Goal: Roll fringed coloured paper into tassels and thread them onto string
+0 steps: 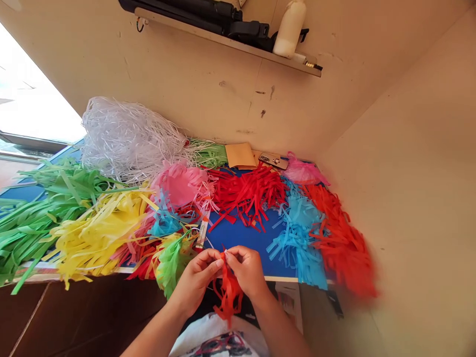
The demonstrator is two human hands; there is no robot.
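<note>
I can see the left hand (197, 278) and right hand (248, 271) with fingertips clamped on the top of a red tassel (229, 293), which dangles at the table (238, 233)'s near edge. White string (126, 136) heaps at the table's back left; a phone (273, 160) lies along its back.

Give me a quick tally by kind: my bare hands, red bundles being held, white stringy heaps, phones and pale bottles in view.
Left hand and right hand: 2
Held red bundle: 1
White stringy heap: 1
Phone: 1
Pale bottle: 1
Total: 6
</note>
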